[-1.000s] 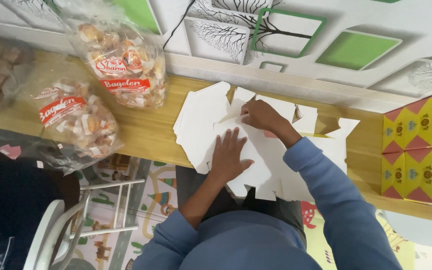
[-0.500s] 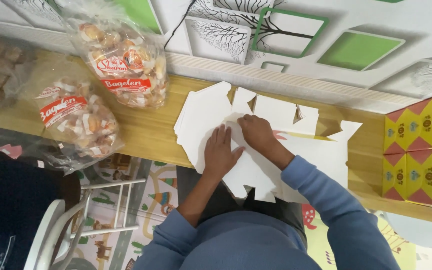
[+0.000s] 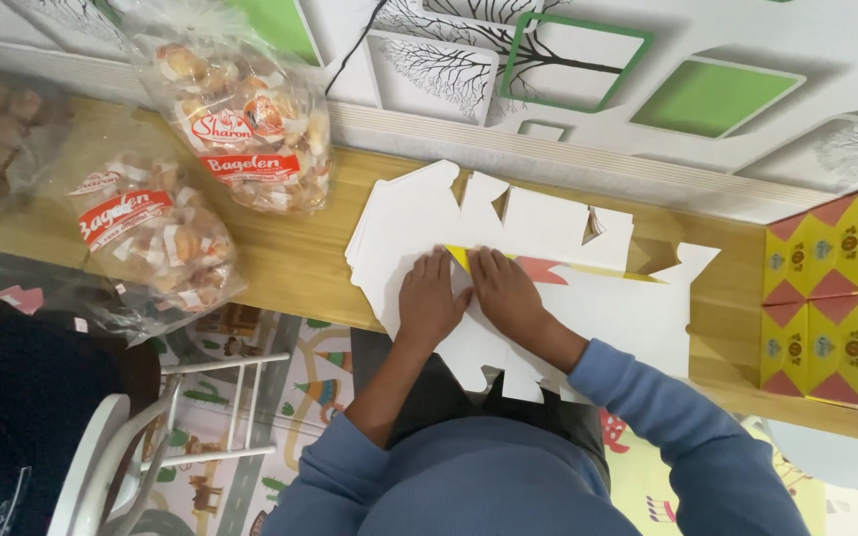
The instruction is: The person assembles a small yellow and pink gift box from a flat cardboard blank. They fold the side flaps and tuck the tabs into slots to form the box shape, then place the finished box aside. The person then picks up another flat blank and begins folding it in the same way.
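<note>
Now both flat on the card [image 3: 548, 288]: left hand [image 3: 429, 298] beside right hand [image 3: 506, 290], fingers together, pressing a fold, no longer apart

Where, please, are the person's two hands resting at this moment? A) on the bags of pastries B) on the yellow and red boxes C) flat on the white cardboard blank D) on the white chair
C: the left hand and right hand lie side by side, palms down, on the white cardboard blank spread over the wooden table.
</note>
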